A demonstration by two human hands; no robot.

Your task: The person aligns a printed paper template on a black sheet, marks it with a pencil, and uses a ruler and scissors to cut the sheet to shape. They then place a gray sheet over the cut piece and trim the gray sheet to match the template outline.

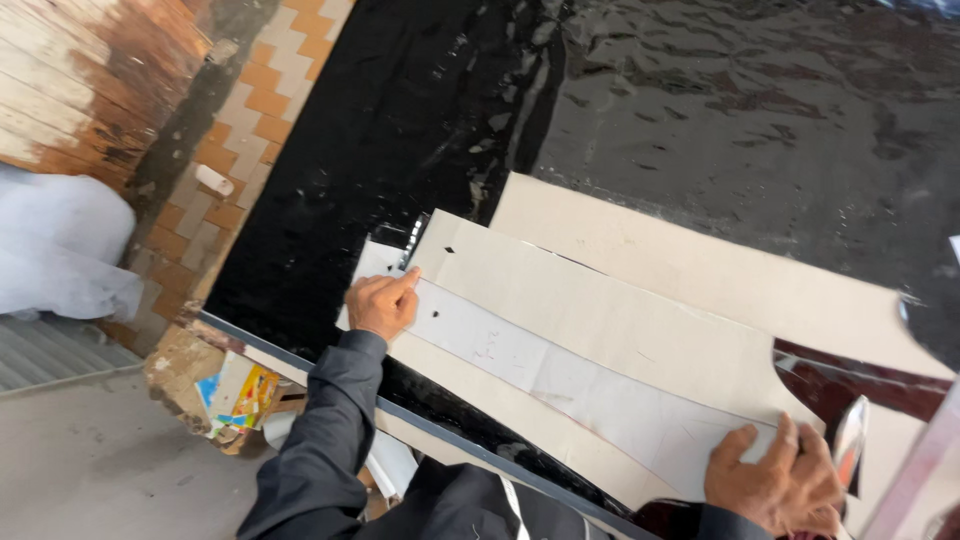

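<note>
A long white paper strip (560, 375) lies across beige cardboard pattern pieces (640, 320) on shiny black sheet material (700, 100). My left hand (382, 303) rests on the strip's left end, fingers curled and the index finger pressing down by a small black mark. My right hand (775, 480) lies on the strip's right end, at the frame's bottom edge. A shiny metal blade (850, 440) stands right beside that hand; whether the hand grips it is hidden. Both arms wear dark sleeves.
The table's near edge (300, 355) runs diagonally below my left hand. Beyond the left edge are orange and beige floor tiles (240, 120), a white cloth bundle (60, 240), a small colourful box (245, 395) and a worn wooden board (90, 70).
</note>
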